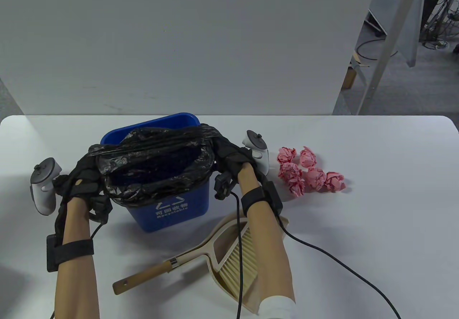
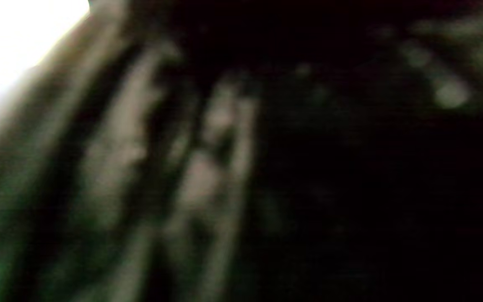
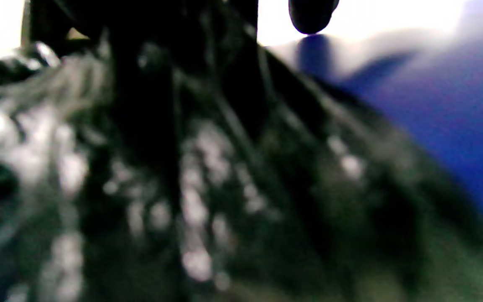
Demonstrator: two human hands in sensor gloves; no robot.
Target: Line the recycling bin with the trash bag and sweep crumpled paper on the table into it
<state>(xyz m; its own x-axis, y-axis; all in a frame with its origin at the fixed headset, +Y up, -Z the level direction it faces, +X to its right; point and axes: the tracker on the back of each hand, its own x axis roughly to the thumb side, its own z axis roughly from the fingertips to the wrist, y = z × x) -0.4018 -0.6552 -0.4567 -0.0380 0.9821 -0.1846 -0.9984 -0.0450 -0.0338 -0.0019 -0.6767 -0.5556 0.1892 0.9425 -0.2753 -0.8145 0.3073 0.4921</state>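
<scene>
A blue recycling bin (image 1: 172, 213) stands near the table's front left, with a black trash bag (image 1: 154, 175) spread open inside it and folded over the near rim. My left hand (image 1: 84, 182) grips the bag's edge at the bin's left side. My right hand (image 1: 229, 154) grips the bag's edge at the right rim. Several pink crumpled paper balls (image 1: 310, 173) lie on the table to the right of the bin. Both wrist views are blurred: dark bag plastic (image 2: 208, 167) fills the left one; the right one shows bag plastic (image 3: 208, 188) and blue bin wall (image 3: 455, 126).
A beige dustpan (image 1: 233, 286) with a wooden-handled brush (image 1: 143, 274) lying in it sits at the front, partly under my right forearm. Black glove cables (image 1: 322, 258) trail across the table. A white wall panel stands behind the table's far edge.
</scene>
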